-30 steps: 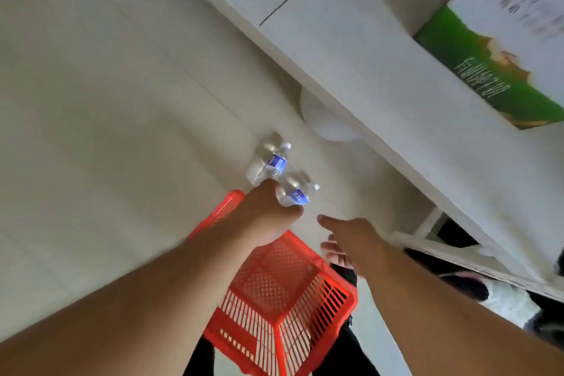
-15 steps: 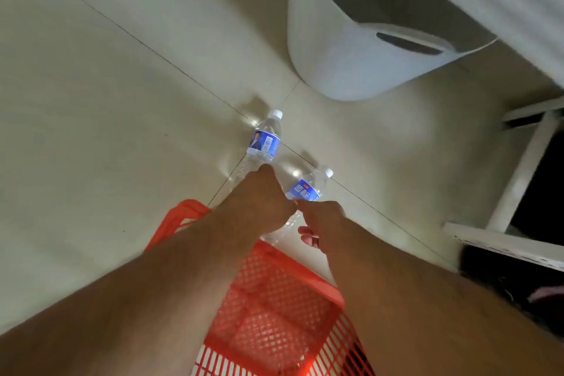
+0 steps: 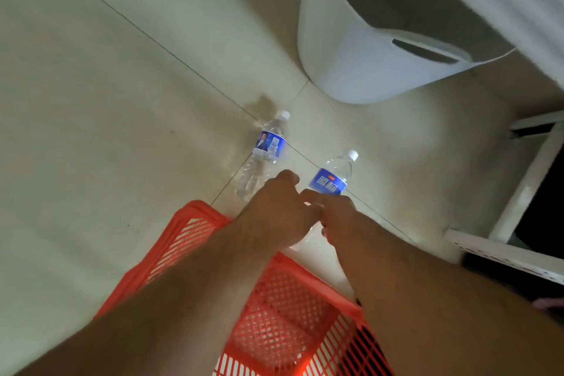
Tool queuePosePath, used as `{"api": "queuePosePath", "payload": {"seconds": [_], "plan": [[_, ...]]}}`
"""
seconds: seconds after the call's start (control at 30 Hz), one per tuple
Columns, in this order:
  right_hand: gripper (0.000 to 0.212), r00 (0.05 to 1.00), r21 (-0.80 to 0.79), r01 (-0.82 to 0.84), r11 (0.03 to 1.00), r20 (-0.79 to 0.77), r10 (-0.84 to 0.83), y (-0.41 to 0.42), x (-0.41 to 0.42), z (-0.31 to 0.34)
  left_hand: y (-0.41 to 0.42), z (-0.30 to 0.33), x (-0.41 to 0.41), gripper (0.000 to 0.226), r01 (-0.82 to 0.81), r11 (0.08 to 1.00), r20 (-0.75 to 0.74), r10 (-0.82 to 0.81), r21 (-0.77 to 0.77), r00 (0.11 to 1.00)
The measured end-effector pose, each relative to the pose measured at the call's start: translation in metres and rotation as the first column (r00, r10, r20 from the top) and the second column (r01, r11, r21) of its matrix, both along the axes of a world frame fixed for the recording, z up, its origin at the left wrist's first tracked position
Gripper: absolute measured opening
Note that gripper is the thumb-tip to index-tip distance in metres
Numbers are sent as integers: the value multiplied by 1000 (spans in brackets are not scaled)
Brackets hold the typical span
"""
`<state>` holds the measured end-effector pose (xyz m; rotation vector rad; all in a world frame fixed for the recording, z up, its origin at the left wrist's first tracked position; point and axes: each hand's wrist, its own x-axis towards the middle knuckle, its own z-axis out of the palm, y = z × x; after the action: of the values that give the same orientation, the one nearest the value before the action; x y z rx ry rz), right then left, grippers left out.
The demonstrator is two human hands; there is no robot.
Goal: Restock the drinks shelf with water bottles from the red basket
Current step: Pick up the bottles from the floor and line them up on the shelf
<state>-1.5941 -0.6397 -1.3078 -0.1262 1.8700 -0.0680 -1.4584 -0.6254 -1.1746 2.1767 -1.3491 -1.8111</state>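
Red basket (image 3: 293, 314) lies nearest, on the floor beneath both forearms; no bottles are seen in the mesh that shows.

Left hand (image 3: 277, 217) is held just past the basket's far rim, back up, fingers curled downward. Whether the base of the left water bottle (image 3: 262, 159) is touched cannot be told; the fingertips are hidden.

Right hand (image 3: 338, 217) is wrapped round the lower body of the right water bottle (image 3: 334, 177), thumb and fingers closed on it below the blue label. A second ago this hand was open and apart from the bottles; half a second ago it had reached the bottle. The grip is now made, and the bottle appears tipped further to the right than before.

Both bottles are on the tiled floor (image 3: 106, 131) just beyond the basket, caps pointing away, near each other but apart.

Further off, a white bin (image 3: 360, 64) stands on the floor. White shelf frame (image 3: 518, 189) is seen at the right edge.

Judgement: the pick-up of one bottle is under way, the other is not yet secured, and nothing has yet been placed on the shelf. A lift and a turn to the right seem called for next.
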Motion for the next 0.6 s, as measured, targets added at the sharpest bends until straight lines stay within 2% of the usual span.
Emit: {"api": "queuePosePath", "payload": {"seconds": [0.07,0.17,0.37,0.6], "plan": [[70,996,-54,-81,995,-33,79,-5,-4,53,3,40,2,73,-54,998,-19,53,-25,998],[47,966,-113,-245,963,-113,233,-5,-16,147,10,110,5,73,-149,988,-37,147,-47,988],[31,932,-227,-362,904,-107,347,18,-8,323,40,265,14,73,-233,965,-55,228,-123,972],[23,908,-353,-418,837,-127,400,61,8,469,85,394,26,68,-261,949,-139,238,-177,961]]}}
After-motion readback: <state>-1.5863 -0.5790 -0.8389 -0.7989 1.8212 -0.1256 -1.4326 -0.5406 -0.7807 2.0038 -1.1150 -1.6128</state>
